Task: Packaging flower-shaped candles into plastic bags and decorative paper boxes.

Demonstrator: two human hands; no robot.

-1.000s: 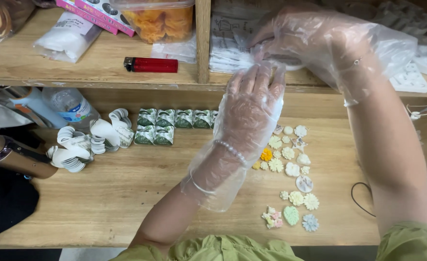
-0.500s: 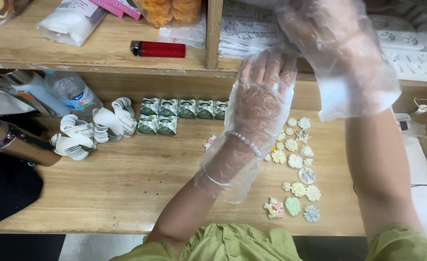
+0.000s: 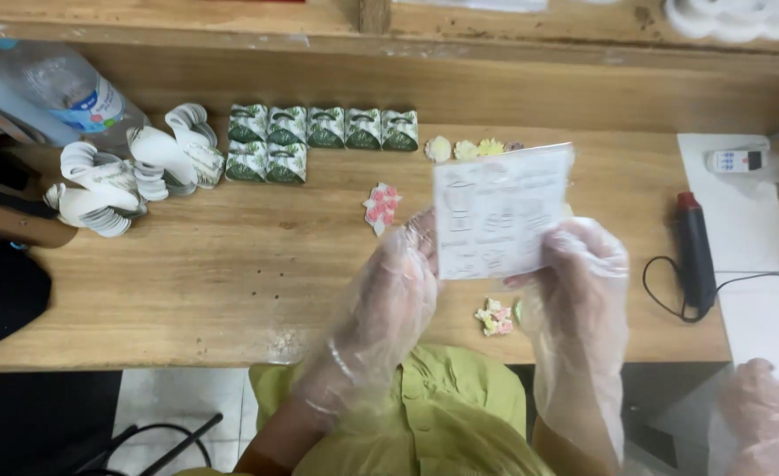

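Both my hands wear thin clear plastic gloves. My left hand (image 3: 398,282) and my right hand (image 3: 579,273) hold a white printed sheet (image 3: 499,211) between them, upright above the wooden table (image 3: 231,264). The sheet hides part of a group of small pastel flower pieces. A pink and white flower piece (image 3: 381,205) lies just left of the sheet. Another small flower cluster (image 3: 495,317) lies below it, and a few pale flower pieces (image 3: 466,149) show above its top edge.
Green folded boxes (image 3: 319,132) stand in rows at the back. White curled paper pieces (image 3: 134,172) and a plastic bottle (image 3: 63,88) lie at the left. A black tool with a red tip and cord (image 3: 694,256) lies at the right. Another person's gloved hand (image 3: 760,414) shows at bottom right.
The view has dropped from the shelf to the table. My hands came down from the shelf and now hold a white sheet in front of me.
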